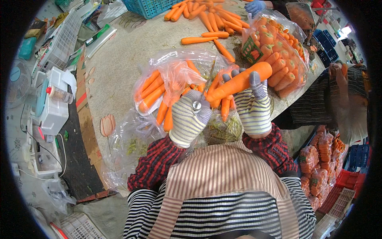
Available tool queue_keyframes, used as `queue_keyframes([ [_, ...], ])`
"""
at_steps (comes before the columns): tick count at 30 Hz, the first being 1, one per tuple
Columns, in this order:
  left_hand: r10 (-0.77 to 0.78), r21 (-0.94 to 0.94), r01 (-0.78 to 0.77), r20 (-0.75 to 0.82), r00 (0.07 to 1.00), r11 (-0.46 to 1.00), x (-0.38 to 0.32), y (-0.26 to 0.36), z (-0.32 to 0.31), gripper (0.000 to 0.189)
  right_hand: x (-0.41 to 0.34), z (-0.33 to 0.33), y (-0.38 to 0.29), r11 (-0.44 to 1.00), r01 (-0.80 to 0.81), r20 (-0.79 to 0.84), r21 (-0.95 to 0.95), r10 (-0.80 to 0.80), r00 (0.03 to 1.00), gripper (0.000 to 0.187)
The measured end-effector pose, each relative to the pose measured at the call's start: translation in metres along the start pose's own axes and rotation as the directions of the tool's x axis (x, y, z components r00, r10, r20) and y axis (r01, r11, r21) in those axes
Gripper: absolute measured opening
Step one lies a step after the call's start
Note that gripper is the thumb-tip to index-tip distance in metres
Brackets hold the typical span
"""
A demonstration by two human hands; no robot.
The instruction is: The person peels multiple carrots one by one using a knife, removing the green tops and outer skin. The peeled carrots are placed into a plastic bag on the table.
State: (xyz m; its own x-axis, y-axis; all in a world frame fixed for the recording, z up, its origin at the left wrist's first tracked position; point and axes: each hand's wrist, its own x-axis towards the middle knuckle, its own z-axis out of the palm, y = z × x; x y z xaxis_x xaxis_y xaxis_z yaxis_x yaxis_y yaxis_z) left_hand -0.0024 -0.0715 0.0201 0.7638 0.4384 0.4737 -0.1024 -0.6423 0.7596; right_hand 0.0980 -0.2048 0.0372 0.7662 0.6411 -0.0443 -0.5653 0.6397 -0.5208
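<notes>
My left hand (191,118), in a striped knit glove with grey fingertips, is closed around a small knife; its narrow blade (211,73) points away from me. My right hand (253,104), gloved alike, grips a large carrot (238,83) between thumb and fingers. The carrot slants, its narrow end beside the knife and my left hand. Under and around both hands, a clear plastic bag (176,56) lies open with several carrots (152,86) in it. Green trimmings (228,129) are heaped on the table close to my apron.
A full bag of carrots (279,56) stands on the right of the table (119,53). Loose carrots (209,18) and a blue crate (146,7) lie beyond. Another person's blue-gloved hand (254,6) is at the far edge. Packed carrot bags (319,161) are stacked low at right.
</notes>
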Motion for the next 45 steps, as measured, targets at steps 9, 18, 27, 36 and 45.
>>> queue_keyframes([
  [9,-0.018,0.127,0.052,-0.253,0.967,0.991,-0.013,-0.074,-0.018,0.015,0.007,0.000,-0.019,0.959,-0.095,0.075,0.268,0.077,0.994,0.028],
  [18,-0.364,-0.572,0.407,0.195,0.911,0.712,-0.012,-0.040,-0.018,0.017,0.010,-0.002,-0.007,0.973,-0.112,-0.009,0.202,0.117,0.993,0.026],
  [27,-0.469,-0.756,0.654,0.578,0.667,-0.001,-0.009,-0.039,0.004,0.028,0.002,0.009,0.015,0.801,0.190,0.143,-0.567,-0.131,0.981,0.068],
  [36,-0.319,-0.660,0.672,0.751,0.578,-0.336,-0.027,-0.058,0.013,0.030,0.012,0.009,-0.007,0.540,0.187,0.203,-0.821,-0.030,0.979,0.063],
  [45,-0.526,-0.808,0.589,0.516,0.676,-0.035,-0.035,-0.065,0.018,0.028,0.023,0.003,-0.014,0.557,-0.108,0.059,-0.824,0.273,0.960,0.060],
])
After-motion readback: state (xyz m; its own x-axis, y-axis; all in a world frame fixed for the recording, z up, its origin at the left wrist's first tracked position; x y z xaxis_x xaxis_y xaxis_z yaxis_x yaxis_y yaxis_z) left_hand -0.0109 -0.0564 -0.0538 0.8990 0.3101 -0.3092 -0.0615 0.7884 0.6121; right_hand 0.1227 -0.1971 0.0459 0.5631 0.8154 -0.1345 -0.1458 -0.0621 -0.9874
